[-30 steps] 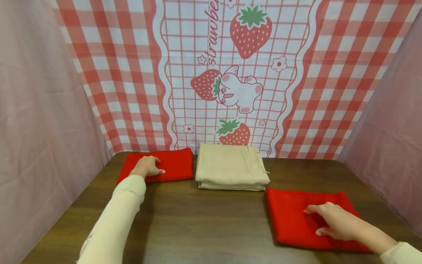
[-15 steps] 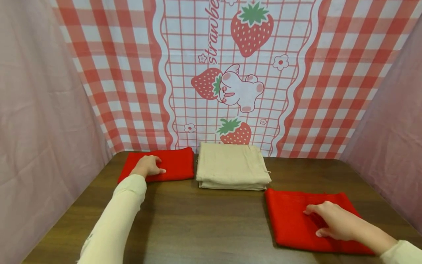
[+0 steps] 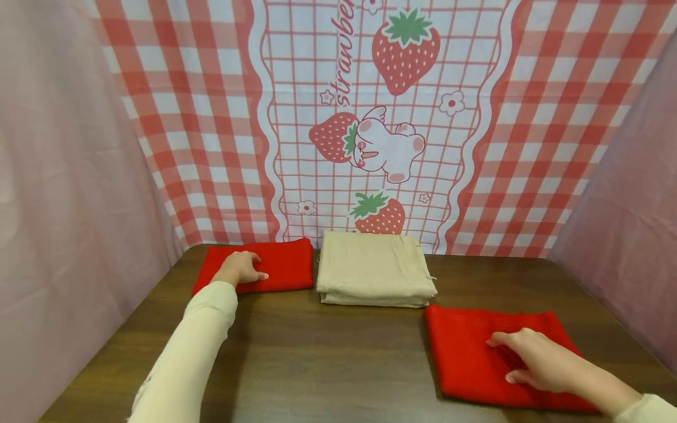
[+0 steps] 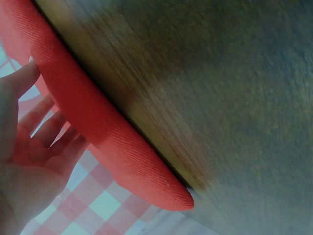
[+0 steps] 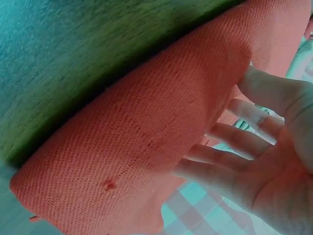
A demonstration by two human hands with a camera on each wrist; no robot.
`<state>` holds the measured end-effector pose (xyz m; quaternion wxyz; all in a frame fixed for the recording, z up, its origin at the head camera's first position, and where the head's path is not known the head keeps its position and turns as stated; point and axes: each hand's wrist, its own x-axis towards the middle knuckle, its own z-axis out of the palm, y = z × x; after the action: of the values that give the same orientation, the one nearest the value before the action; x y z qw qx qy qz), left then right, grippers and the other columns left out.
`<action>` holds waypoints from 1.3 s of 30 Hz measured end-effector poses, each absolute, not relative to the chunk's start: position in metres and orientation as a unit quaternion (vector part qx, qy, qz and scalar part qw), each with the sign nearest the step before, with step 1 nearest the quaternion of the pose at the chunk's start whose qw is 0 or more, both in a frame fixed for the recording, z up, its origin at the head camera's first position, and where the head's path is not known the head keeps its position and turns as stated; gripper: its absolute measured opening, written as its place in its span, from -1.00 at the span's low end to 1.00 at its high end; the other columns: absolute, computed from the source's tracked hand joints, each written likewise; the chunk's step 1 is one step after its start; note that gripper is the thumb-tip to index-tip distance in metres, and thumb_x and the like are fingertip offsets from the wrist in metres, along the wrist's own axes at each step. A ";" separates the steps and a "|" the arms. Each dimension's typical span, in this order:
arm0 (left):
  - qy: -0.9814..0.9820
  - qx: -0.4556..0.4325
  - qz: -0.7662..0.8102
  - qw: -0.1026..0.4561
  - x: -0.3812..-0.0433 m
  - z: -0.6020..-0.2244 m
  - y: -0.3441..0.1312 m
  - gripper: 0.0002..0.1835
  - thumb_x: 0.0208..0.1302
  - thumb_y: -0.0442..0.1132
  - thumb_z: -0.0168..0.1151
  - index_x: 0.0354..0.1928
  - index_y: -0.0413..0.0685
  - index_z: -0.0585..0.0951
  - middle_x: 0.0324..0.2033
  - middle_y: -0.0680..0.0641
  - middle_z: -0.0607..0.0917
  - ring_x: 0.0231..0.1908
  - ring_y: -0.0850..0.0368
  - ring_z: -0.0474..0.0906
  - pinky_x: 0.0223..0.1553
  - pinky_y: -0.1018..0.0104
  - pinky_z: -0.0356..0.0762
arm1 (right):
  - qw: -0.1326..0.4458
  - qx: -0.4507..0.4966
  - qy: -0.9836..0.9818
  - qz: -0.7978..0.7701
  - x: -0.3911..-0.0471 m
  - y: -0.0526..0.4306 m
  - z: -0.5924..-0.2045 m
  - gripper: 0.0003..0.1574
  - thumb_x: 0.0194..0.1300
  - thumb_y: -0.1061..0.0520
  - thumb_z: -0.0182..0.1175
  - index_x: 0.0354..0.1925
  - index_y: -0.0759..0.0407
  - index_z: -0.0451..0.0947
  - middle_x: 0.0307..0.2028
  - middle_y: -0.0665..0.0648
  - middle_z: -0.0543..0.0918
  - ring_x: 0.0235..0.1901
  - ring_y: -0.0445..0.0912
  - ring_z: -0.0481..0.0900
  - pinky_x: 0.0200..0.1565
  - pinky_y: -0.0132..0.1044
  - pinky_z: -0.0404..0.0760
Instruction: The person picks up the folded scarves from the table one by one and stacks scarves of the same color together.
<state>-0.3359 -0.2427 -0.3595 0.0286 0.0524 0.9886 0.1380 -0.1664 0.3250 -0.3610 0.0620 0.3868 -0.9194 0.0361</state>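
Note:
At the back left of the table a folded red cloth [image 3: 288,264] lies flat, my left hand [image 3: 240,268] resting over it with thumb and fingers spread apart. The left wrist view shows the fingertips [image 4: 58,117] right at the cloth's upper surface. A second folded red cloth [image 3: 460,352] lies at the front right, under my right hand [image 3: 542,358]. Those fingers are loosely bent, and in the right wrist view the thumb [image 5: 266,88] and fingertips meet the knitted-looking fabric. Neither hand pinches the cloth.
A thick folded beige cloth [image 3: 375,267] sits at the back middle, between the two red ones. The brown wooden table [image 3: 317,364] ends at a red-and-white strawberry-print curtain [image 3: 391,147]. Pink drapes [image 3: 69,176] hang at both sides.
The head view shifts slightly. Both hands stay where they were on the red cloths.

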 end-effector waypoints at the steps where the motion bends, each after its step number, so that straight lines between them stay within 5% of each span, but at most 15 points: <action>1: 0.989 0.053 0.138 0.028 -0.336 -0.360 -0.242 -0.39 0.14 0.02 0.33 0.13 -0.25 0.56 0.11 -0.33 0.59 0.11 -0.27 0.47 0.21 -0.07 0.43 | 0.059 0.385 -0.920 0.037 -0.166 0.325 -0.361 -0.41 -0.19 0.05 0.54 -0.14 0.16 0.57 -0.26 0.02 0.70 -0.28 -0.15 0.62 -0.32 -0.31 0.63; 39: 0.988 0.052 0.142 0.031 -0.336 -0.360 -0.245 -0.40 0.14 0.02 0.32 0.14 -0.23 0.55 0.11 -0.32 0.59 0.10 -0.25 0.46 0.21 -0.07 0.43 | 0.042 0.411 -0.909 0.062 -0.174 0.285 -0.355 -0.46 -0.18 -0.03 0.53 -0.20 0.10 0.58 -0.29 -0.03 0.69 -0.31 -0.21 0.59 -0.33 -0.28 0.61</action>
<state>-0.3359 -0.2449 -0.3604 0.0315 0.0516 0.9880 0.1423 -0.1738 0.2846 -0.3545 0.0419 0.4111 -0.9085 0.0615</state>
